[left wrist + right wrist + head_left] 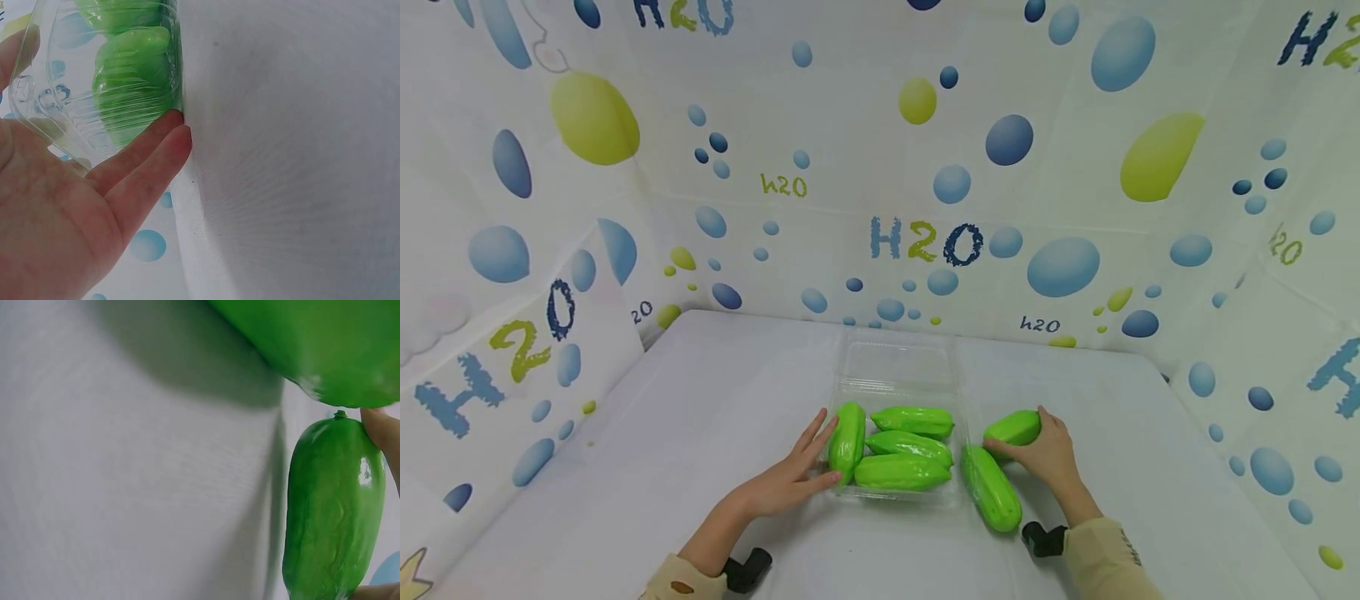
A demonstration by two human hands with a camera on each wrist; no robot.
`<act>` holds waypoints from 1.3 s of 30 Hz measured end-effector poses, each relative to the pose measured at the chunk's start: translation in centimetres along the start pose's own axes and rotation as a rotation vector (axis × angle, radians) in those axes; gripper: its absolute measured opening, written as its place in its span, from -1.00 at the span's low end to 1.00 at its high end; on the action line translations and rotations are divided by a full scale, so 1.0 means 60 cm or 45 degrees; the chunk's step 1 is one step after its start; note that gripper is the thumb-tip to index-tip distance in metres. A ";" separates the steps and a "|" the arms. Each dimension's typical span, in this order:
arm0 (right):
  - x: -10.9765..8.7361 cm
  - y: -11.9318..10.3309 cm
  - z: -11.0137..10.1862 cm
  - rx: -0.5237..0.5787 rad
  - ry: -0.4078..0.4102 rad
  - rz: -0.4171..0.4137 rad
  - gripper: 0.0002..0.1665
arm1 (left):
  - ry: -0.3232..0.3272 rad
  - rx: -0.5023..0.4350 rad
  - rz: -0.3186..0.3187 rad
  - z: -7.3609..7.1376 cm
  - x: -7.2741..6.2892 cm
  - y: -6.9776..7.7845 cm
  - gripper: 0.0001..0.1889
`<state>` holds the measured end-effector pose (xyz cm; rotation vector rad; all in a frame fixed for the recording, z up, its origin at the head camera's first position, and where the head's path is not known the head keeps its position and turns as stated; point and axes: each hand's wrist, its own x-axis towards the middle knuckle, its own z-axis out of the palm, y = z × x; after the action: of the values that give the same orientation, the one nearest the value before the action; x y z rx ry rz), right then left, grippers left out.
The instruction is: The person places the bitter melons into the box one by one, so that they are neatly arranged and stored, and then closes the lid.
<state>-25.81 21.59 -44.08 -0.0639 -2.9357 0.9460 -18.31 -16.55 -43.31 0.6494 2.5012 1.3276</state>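
Note:
A clear plastic box (pixel 898 497) holds several glossy green cucumbers (pixel 902 472), one of them upright along its left side. Against that left side rests my left hand (pixel 786 483), fingers straight and spread; the left wrist view has its fingers (pixel 153 150) along the clear wall. To the right of the box, my right hand (pixel 1048 454) grips a cucumber (pixel 1013 427) between thumb and fingers, which show at both ends of this cucumber (pixel 334 506) in the right wrist view. Another cucumber (pixel 992 492) lies slanted beside the box, nearer to me.
The box's clear lid (pixel 895 362) is folded back, away from me. A white cloth (pixel 737 358) covers the table. Behind and at the sides hang white sheets (pixel 850 108) printed with bubbles and H2O lettering. Black wrist devices (pixel 748 571) are on both forearms.

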 end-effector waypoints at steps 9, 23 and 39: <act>0.002 -0.006 -0.018 0.017 0.019 -0.032 0.36 | -0.002 0.016 0.017 0.000 -0.004 0.008 -0.20; -0.003 -0.031 -0.041 0.050 -0.008 -0.066 0.38 | 0.004 0.033 0.005 -0.003 -0.004 0.012 -0.21; -0.019 -0.076 -0.053 0.096 -0.042 -0.154 0.39 | -0.010 0.005 0.023 -0.002 -0.004 0.011 -0.21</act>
<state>-24.58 19.68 -38.88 0.1320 -2.8911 1.0470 -17.99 -16.43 -42.68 0.6787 2.4984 1.3241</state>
